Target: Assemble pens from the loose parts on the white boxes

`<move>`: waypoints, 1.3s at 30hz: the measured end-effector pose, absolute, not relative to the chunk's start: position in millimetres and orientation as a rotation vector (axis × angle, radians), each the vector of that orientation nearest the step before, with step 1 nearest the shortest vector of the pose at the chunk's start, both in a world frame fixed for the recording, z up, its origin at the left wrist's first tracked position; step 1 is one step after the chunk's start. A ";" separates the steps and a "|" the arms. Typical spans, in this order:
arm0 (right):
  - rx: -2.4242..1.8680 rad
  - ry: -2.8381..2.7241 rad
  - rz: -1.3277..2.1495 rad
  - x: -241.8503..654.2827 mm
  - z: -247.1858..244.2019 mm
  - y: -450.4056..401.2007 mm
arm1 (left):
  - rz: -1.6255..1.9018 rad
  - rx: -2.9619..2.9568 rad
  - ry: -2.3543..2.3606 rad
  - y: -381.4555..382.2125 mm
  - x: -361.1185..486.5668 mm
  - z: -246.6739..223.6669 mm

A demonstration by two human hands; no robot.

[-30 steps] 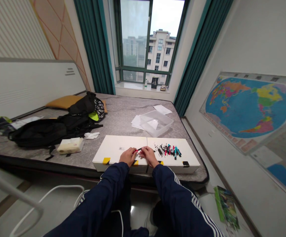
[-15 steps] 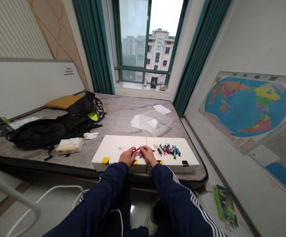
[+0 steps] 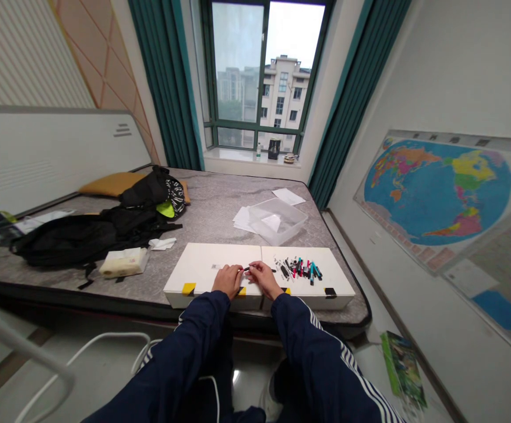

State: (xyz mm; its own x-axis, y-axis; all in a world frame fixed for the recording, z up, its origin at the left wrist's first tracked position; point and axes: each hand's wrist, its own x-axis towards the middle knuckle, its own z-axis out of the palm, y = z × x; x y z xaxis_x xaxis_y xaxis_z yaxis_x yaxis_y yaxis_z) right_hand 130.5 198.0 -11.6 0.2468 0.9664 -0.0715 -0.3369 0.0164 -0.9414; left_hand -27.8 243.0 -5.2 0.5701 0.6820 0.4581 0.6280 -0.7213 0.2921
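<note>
**Mattress and board.** A mattress (image 3: 220,217) carries a white two-panel board (image 3: 193,261) at its near edge, a flat, firm surface on a soft base. A world map (image 3: 436,194) hangs on the wall right of the board. A black backpack (image 3: 65,241) lies left of the board, and a clear plastic box (image 3: 277,220) sits just beyond it, on loose papers (image 3: 243,218), which it seems to weigh down. A tissue pack (image 3: 123,262) rests just left of the board.

**Hands and markers.** Both forearms reach in over the board's front edge, and the left hand (image 3: 227,281) and right hand (image 3: 264,279) rest on the board near its central seam, apparently steadied for fine finger work. Both grips are clenched, their fingertips meeting on one dark, red-marked marker (image 3: 246,269), held level above the board. Further markers (image 3: 297,269) lie bunched on the right panel, within easy reach of the right hand. Yellow and black tape strips (image 3: 189,288) mark the front edge, perhaps securing the board.
</note>
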 end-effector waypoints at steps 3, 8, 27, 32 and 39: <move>-1.103 -0.730 1.188 130.0 -9.8 198.6 | 0.870 2.669 1.118 243.7 -28.5 -6.4; -1.162 -0.744 1.174 128.2 -11.8 201.4 | 0.814 2.712 1.045 245.1 -29.0 -7.7; -1.053 -0.745 1.100 129.9 -12.1 195.5 | 0.762 2.766 1.141 240.9 -26.8 -9.0; -1.036 -0.688 1.050 130.1 -15.7 196.2 | 0.753 2.781 1.176 241.1 -27.0 -10.2; -1.014 -0.577 1.031 132.6 -19.7 197.0 | 0.753 2.794 1.256 237.0 -26.6 -6.7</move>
